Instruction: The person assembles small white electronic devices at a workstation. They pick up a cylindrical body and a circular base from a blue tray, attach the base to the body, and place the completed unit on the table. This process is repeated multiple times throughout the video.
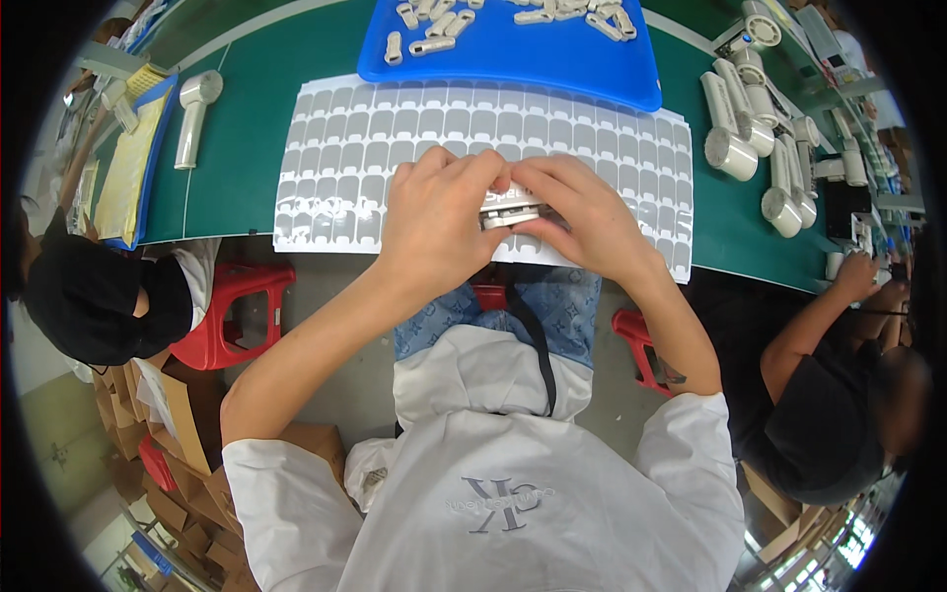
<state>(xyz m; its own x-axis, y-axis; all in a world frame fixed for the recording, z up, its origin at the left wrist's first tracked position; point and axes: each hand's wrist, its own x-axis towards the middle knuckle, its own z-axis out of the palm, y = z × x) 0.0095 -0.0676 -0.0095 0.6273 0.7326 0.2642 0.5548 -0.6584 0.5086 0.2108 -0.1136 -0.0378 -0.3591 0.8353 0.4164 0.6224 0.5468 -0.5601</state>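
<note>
Between my two hands, a small white plastic part (510,209) is held over the near half of a sheet. Grey lettering marks its upper face, and a slot-like gap shows along its near side. My left hand (434,217) grips its left end, fingers bent over the far side and thumb below. From the other end, my right hand (584,212) pinches it with curled fingers and thumb. Much of the part is hidden behind the fingers. Beneath both hands lies a white sheet (330,128) covered in rows of grey, rounded die-cut pieces.
Beyond the sheet, a blue tray (508,64) holds several small white parts (434,45). A white handheld fan (195,113) lies on the green table at left; more fans (732,153) cluster at right. Co-workers sit on both sides, beside a red stool (237,306) at left.
</note>
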